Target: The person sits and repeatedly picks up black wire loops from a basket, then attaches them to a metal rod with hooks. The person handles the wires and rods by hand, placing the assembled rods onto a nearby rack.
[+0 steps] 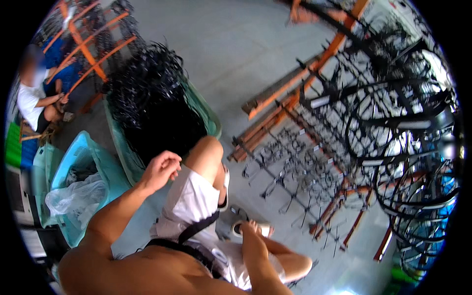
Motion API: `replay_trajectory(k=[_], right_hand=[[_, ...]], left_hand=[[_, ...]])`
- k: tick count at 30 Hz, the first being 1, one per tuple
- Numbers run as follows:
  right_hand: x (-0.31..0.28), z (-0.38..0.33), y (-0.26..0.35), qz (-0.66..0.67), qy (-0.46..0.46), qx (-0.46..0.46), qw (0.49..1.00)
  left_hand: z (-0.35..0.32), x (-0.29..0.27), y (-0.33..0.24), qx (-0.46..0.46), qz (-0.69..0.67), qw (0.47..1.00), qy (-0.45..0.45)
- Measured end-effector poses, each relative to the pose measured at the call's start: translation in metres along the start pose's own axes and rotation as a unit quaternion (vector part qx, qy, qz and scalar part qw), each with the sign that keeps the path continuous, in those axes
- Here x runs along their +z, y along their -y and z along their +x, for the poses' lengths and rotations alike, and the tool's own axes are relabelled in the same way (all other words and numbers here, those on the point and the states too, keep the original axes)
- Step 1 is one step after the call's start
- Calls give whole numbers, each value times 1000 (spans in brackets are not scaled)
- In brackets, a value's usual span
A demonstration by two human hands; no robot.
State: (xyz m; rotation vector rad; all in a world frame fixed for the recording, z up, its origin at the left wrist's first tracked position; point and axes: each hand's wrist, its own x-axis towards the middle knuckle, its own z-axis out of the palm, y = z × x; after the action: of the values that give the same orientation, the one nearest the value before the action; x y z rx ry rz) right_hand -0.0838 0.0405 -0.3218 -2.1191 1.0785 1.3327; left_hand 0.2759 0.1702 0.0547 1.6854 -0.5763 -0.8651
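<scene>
My left hand [161, 169] hangs loosely beside my raised left knee, near the rim of a pale green plastic basket [211, 118]. Its fingers are bent but apart, with nothing visible in them. A large heap of glossy black strips [142, 78] fills that basket. Lower down, my right hand [250, 227] rests by my right lower leg, close to a light-coloured sandal [265, 230]. Its fingers are small and partly hidden, so I cannot make out whether they hold anything.
A light blue basket [91, 147] with a clear plastic bag [81, 196] stands at left. On the right, orange-brown metal racks [314, 69] carry many thin black pieces. Large black hoops [418, 123] hang beyond. A seated person [37, 101] handles another orange rack [86, 51] at upper left.
</scene>
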Motion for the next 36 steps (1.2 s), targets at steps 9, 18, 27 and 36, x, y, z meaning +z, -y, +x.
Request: replay_trajectory(k=[9, 18, 27, 36], right_hand=[[-38, -45, -14, 36, -121, -47, 991], [-153, -270, -20, 61, -375, -67, 923], [-159, -390, -73, 252, -347, -134, 894], [-178, -380, -13, 64, -464, -223, 855]], left_hand=[[5, 55, 3, 96, 48, 980, 168], [-15, 174, 38, 441, 387, 707, 395], [-43, 182, 4, 381, 350, 681, 518], [-11, 144, -31, -294, -261, 770, 503]])
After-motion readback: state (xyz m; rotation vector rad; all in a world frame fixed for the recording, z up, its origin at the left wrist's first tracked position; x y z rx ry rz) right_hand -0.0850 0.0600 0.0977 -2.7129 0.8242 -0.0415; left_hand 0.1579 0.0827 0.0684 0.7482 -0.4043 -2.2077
